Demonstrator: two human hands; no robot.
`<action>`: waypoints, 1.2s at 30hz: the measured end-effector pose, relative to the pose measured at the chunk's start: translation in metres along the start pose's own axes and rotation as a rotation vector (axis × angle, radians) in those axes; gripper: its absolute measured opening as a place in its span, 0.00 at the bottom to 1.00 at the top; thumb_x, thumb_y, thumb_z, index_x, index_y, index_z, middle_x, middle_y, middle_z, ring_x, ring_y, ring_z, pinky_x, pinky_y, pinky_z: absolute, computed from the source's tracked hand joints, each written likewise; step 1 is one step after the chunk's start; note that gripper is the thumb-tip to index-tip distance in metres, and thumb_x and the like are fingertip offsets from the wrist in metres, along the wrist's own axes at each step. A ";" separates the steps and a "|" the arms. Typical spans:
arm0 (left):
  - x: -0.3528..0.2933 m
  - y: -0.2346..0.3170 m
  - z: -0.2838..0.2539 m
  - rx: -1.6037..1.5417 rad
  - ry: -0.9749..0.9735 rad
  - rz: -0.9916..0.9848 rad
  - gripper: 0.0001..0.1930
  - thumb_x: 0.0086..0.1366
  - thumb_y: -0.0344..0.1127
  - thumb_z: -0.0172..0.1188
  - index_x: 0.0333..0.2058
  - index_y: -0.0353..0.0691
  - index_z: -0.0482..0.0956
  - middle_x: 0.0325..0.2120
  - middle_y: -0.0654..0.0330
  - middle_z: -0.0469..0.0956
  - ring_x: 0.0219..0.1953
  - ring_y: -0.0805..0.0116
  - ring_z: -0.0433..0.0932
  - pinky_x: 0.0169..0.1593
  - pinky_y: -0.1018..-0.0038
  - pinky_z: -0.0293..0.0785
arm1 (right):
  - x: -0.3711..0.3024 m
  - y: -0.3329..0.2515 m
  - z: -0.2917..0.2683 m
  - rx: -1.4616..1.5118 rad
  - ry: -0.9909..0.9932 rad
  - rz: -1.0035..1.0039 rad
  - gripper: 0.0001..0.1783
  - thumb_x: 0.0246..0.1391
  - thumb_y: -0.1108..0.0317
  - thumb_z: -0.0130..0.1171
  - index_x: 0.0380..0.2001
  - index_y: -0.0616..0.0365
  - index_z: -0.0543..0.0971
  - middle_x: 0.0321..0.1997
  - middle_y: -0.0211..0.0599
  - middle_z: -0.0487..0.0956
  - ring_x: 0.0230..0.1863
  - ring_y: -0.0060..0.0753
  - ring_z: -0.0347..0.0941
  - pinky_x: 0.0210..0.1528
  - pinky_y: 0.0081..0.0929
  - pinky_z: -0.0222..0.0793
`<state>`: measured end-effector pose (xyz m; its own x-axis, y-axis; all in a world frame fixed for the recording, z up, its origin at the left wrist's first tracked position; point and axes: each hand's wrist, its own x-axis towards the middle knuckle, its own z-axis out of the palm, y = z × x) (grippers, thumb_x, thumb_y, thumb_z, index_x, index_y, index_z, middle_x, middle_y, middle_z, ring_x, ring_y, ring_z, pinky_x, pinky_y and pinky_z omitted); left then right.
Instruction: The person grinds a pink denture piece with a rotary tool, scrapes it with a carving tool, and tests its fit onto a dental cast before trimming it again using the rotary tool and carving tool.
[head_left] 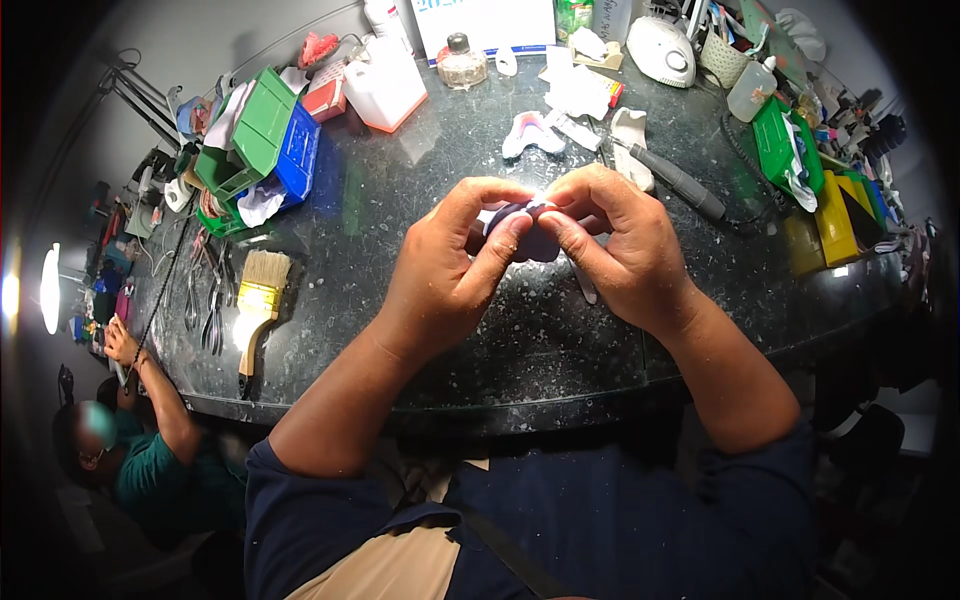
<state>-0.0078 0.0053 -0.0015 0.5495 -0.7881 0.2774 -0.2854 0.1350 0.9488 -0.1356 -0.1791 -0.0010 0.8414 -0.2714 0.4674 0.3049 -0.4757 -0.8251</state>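
Above the middle of the dark bench, my left hand and my right hand meet, thumbs and fingertips pinching a small purple-blue piece. Its lower part shows between the thumbs; the fingers cover much of the rest, so its kind cannot be made out. Just beyond the fingertips lies a white and pink horseshoe-shaped dental piece. A grey rotary handpiece with a coiled cord rests right of my right hand, by a pale plaster piece. Under my right hand a thin pale tool partly shows.
A wide brush and several pliers lie at left, near green and blue bins. A white jug and glass bottle stand behind. Green and yellow bins stand right. A co-worker sits at far left.
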 end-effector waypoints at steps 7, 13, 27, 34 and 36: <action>0.000 0.001 0.001 0.084 0.002 0.086 0.13 0.78 0.29 0.63 0.58 0.34 0.79 0.43 0.51 0.87 0.43 0.69 0.89 0.48 0.70 0.84 | -0.001 -0.002 0.002 0.018 0.038 -0.004 0.07 0.68 0.73 0.68 0.45 0.63 0.81 0.43 0.42 0.84 0.42 0.33 0.88 0.41 0.30 0.87; -0.001 0.000 0.003 0.012 0.051 0.076 0.15 0.77 0.29 0.64 0.59 0.33 0.78 0.44 0.53 0.88 0.43 0.70 0.89 0.49 0.71 0.84 | -0.001 -0.001 0.002 0.103 0.025 0.101 0.09 0.71 0.70 0.68 0.46 0.64 0.81 0.41 0.41 0.88 0.43 0.28 0.89 0.44 0.27 0.84; -0.003 0.011 0.002 0.027 0.027 0.080 0.13 0.75 0.28 0.65 0.55 0.34 0.82 0.41 0.56 0.88 0.40 0.74 0.87 0.46 0.73 0.83 | -0.004 -0.004 0.008 0.031 0.026 0.056 0.11 0.73 0.66 0.67 0.45 0.65 0.85 0.38 0.42 0.87 0.38 0.27 0.86 0.43 0.27 0.82; -0.004 0.004 0.000 0.135 0.007 0.048 0.12 0.76 0.27 0.64 0.56 0.32 0.81 0.42 0.58 0.87 0.41 0.75 0.85 0.45 0.74 0.84 | -0.004 -0.003 0.009 0.054 0.003 0.090 0.12 0.74 0.64 0.66 0.45 0.65 0.85 0.37 0.39 0.87 0.36 0.25 0.83 0.41 0.26 0.81; -0.003 0.004 0.001 0.057 0.040 0.010 0.12 0.75 0.29 0.66 0.54 0.33 0.82 0.38 0.58 0.87 0.36 0.75 0.86 0.42 0.75 0.82 | -0.002 0.004 0.006 0.343 -0.047 0.238 0.14 0.76 0.61 0.65 0.45 0.63 0.85 0.38 0.33 0.87 0.37 0.20 0.81 0.42 0.23 0.79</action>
<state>-0.0116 0.0070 0.0015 0.5771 -0.7620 0.2938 -0.3350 0.1072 0.9361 -0.1334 -0.1754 -0.0069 0.9235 -0.2977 0.2421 0.2236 -0.0954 -0.9700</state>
